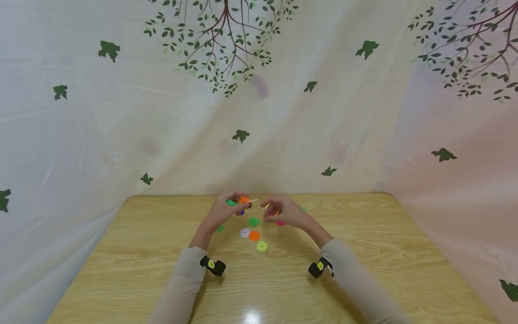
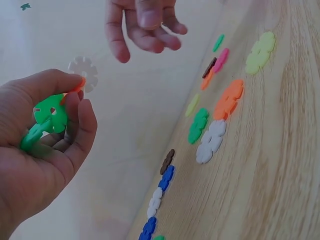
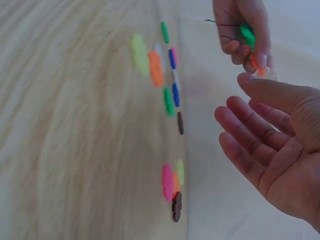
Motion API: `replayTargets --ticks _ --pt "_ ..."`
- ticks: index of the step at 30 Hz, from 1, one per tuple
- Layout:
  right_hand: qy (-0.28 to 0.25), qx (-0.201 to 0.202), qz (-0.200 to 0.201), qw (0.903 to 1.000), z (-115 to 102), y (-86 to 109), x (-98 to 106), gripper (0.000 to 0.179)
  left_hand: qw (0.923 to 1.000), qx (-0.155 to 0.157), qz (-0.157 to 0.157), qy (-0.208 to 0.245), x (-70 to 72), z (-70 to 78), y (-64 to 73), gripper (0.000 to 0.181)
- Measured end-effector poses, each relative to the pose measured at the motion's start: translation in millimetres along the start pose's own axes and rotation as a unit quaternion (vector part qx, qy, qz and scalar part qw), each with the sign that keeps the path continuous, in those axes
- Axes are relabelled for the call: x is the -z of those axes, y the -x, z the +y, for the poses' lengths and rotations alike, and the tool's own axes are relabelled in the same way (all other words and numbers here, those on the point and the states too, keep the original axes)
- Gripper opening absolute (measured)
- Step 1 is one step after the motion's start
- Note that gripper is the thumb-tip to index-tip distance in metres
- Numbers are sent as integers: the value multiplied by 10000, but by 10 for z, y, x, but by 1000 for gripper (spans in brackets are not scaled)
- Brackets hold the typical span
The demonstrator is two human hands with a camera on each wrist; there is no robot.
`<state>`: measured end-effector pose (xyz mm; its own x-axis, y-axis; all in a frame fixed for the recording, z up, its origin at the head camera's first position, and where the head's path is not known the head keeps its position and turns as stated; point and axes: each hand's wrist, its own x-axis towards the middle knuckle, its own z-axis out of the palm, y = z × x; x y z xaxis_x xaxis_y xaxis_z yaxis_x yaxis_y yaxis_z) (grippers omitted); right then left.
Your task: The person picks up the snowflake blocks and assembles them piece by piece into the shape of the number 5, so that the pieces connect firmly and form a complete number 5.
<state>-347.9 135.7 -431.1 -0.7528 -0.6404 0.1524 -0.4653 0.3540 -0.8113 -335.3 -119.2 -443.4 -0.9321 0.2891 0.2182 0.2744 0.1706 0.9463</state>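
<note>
My left hand (image 1: 220, 211) grips a small joined chain of notched plastic flower discs above the table. In the left wrist view, two green discs (image 2: 56, 114) sit within the palm, and thumb and fingertips pinch the orange disc (image 2: 76, 86). A white disc (image 2: 90, 74) sticks out past the fingertips, slotted onto the orange one. To the right of it, my right hand (image 1: 288, 212) hovers with fingers relaxed and apart. The right wrist view shows its palm (image 3: 287, 165) holding nothing, the thumb near the white disc.
Loose discs lie on the wooden table (image 1: 344, 288): a green disc (image 1: 253, 222), a white disc (image 1: 244, 232) beside an orange disc (image 1: 254, 236), and a yellow disc (image 1: 261, 246) nearer. A pink disc (image 3: 167, 182) lies among several others. A leaf-printed curtain (image 1: 275, 157) hangs behind.
</note>
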Motion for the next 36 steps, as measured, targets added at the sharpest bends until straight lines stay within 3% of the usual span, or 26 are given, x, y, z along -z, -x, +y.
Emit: replayTargets --ticks 7,16,24,36 --pt "443 128 -671 9967 67 141 -52 32 9997 123 149 129 24 24 6 34" --pt "456 277 -1578 9860 150 213 -161 34 9997 121 190 -134 41 40 23 35" --pt "829 610 -1794 9784 197 206 -242 31 9996 213 160 -93 20 53 25 35" --pt "1161 347 -2019 9719 204 171 -291 26 9995 116 112 -258 21 73 45 30"
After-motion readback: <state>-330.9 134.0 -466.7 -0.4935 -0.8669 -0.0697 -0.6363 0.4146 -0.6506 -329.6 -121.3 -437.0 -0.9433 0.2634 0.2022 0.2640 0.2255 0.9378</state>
